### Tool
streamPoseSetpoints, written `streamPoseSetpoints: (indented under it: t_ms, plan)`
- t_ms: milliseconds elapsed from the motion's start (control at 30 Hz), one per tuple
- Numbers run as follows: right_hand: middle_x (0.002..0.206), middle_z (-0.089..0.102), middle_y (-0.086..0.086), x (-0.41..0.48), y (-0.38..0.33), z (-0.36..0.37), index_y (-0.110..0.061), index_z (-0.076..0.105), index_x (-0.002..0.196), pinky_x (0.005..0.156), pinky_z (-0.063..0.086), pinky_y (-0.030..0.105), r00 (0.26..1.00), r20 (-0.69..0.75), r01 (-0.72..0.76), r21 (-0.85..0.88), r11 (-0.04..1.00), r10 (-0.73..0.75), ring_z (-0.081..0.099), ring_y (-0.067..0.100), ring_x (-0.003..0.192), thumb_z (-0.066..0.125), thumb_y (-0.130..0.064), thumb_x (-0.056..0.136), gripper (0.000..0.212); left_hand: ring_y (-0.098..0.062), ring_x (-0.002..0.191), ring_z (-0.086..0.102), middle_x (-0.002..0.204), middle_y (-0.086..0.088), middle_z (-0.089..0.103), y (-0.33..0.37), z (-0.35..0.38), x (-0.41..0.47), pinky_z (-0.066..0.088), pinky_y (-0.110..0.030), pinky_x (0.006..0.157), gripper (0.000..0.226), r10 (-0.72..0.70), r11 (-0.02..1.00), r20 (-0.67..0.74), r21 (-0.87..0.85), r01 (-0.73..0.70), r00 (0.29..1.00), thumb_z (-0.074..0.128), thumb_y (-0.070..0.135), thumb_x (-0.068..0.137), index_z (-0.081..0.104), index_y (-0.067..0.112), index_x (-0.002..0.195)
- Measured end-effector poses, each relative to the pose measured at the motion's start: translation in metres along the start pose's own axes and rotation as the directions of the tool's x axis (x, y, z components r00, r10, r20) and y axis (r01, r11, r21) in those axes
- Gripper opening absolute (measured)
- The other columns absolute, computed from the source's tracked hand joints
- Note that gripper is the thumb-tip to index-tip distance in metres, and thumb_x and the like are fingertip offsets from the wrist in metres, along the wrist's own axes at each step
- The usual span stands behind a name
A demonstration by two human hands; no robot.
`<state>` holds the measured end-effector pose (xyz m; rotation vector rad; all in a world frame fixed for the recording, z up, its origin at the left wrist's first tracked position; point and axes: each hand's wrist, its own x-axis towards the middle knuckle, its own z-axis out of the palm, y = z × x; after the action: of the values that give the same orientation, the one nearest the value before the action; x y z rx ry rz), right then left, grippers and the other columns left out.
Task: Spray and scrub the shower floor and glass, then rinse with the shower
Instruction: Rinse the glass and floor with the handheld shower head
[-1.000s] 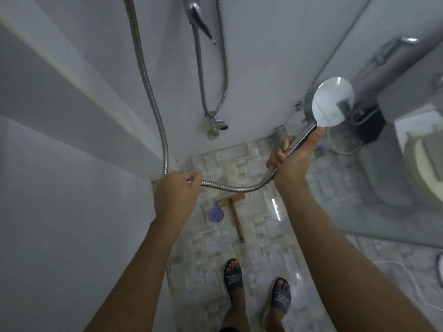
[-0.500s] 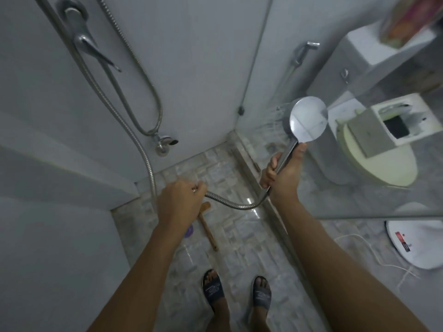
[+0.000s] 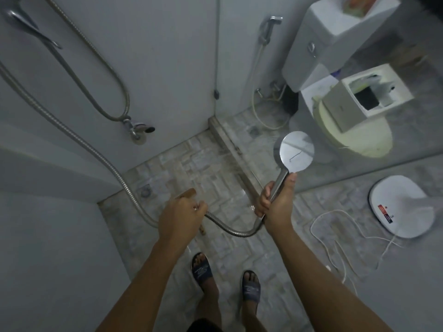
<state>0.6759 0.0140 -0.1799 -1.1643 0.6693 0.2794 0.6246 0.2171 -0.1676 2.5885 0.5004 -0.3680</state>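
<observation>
My right hand [image 3: 275, 204] grips the handle of a chrome shower head [image 3: 294, 153], its round face turned away toward the glass panel [image 3: 359, 164] on the right. Faint water streaks show near the glass base. My left hand [image 3: 181, 215] holds the metal hose [image 3: 96, 152] a short way behind the handle; the hose curves between both hands. The tiled shower floor [image 3: 199, 164] lies below. A wooden-handled brush [image 3: 188, 193] lies on the tiles, mostly hidden behind my left hand.
A wall tap [image 3: 137, 129] and a second hose loop hang on the back wall. Behind the glass stand a toilet [image 3: 347, 130] and a bidet sprayer [image 3: 268, 29]. A white scale [image 3: 402, 207] and a cord [image 3: 335, 236] lie on the outer floor. My sandalled feet [image 3: 225, 281] stand on the tiles.
My view has swung right and down, bringing the toilet and glass into sight. Both hands keep their grip and have come lower, with the shower head now aimed nearer the glass base.
</observation>
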Motion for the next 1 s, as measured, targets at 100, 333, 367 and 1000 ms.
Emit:
streamPoseSetpoints:
  t_ms: [100, 333, 367, 1000]
  plan:
    - [0.043, 0.025, 0.002, -0.013, -0.002, -0.036, -0.016, 0.041, 0.057, 0.045, 0.022, 0.02, 0.999, -0.03, 0.031, -0.021, 0.999, -0.032, 0.021, 0.012, 0.035, 0.024, -0.084, 0.086, 0.076, -0.006, 0.042, 0.041, 0.046, 0.002, 0.047, 0.018, 0.018, -0.026, 0.025, -0.024, 0.041, 0.05, -0.015, 0.999, 0.081, 0.045, 0.011, 0.997, 0.053, 0.037, 0.098, 0.06, 0.012, 0.055]
    - [0.044, 0.026, 0.002, -0.036, 0.007, -0.114, -0.018, 0.042, 0.054, 0.044, 0.024, 0.02, 0.991, -0.13, 0.007, -0.079, 0.997, -0.018, 0.023, 0.013, 0.035, 0.026, -0.088, 0.082, 0.077, -0.019, 0.049, 0.049, 0.048, 0.0, 0.043, 0.053, 0.066, -0.079, 0.036, -0.031, 0.05, 0.053, -0.012, 0.997, 0.136, 0.079, 0.002, 0.991, 0.053, 0.038, 0.095, 0.046, 0.014, 0.049]
    - [0.044, 0.026, 0.003, -0.04, 0.011, -0.125, -0.018, 0.041, 0.054, 0.044, 0.025, 0.021, 0.992, -0.128, -0.006, -0.09, 0.996, -0.006, 0.023, 0.013, 0.035, 0.028, -0.091, 0.077, 0.078, -0.02, 0.05, 0.049, 0.047, 0.0, 0.041, 0.059, 0.074, -0.086, 0.036, -0.031, 0.05, 0.053, 0.001, 0.996, 0.142, 0.087, -0.013, 0.99, 0.054, 0.038, 0.094, 0.044, 0.015, 0.048]
    - [0.041, 0.023, 0.001, -0.054, 0.018, -0.125, -0.016, 0.038, 0.057, 0.042, 0.022, 0.019, 0.989, 0.055, -0.133, -0.023, 0.991, 0.134, 0.019, 0.013, 0.033, 0.024, -0.085, 0.083, 0.075, -0.019, 0.051, 0.051, 0.048, -0.001, 0.047, 0.054, 0.069, -0.1, 0.037, -0.031, 0.051, 0.053, -0.072, 0.996, 0.07, 0.063, 0.067, 0.995, 0.058, 0.036, 0.093, 0.049, 0.012, 0.047]
